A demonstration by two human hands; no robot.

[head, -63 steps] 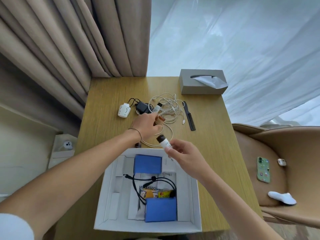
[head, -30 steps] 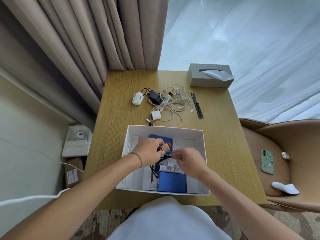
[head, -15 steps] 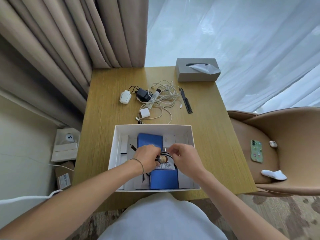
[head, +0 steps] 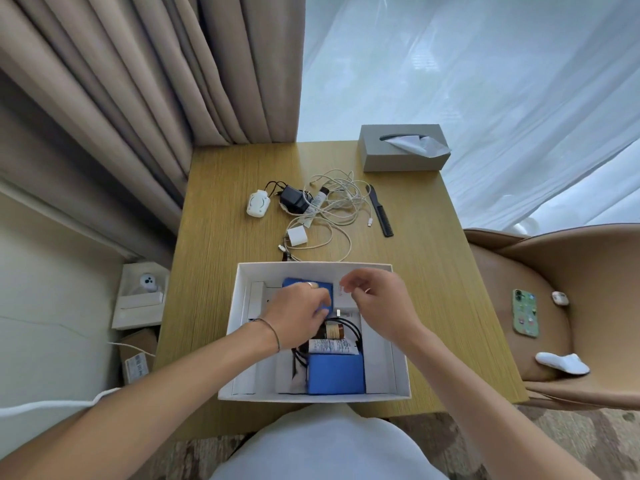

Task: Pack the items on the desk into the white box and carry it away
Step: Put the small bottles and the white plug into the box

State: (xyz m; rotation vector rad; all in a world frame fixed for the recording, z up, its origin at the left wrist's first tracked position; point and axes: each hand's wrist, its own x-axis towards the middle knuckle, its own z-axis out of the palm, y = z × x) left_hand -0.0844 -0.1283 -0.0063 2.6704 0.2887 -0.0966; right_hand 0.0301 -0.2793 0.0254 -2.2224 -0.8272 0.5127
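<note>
The white box [head: 239,282] sits at the desk's near edge. Inside lie two blue packs [head: 337,374], a black cable [head: 356,332], a brown bottle [head: 334,330] and a white tube [head: 332,346]. My left hand [head: 298,315] hovers over the box's middle, fingers loosely curled, nothing in it. My right hand [head: 377,299] hangs above the box's far right part, fingers apart and empty. On the desk beyond the box lie a white charger plug [head: 297,235], tangled white cables [head: 337,206], a black adapter [head: 293,201], a white round device [head: 258,203], a small tube [head: 317,202] and a black comb [head: 380,211].
A grey tissue box [head: 401,148] stands at the desk's far right corner. A tan chair [head: 571,306] on the right holds a green phone [head: 525,312] and small white things. Curtains hang behind. Small boxes [head: 140,296] sit on the floor at left.
Both hands carried the brown bottle and the white tube from the desk into the box and let them go. They have now lifted off toward the box's far side.
</note>
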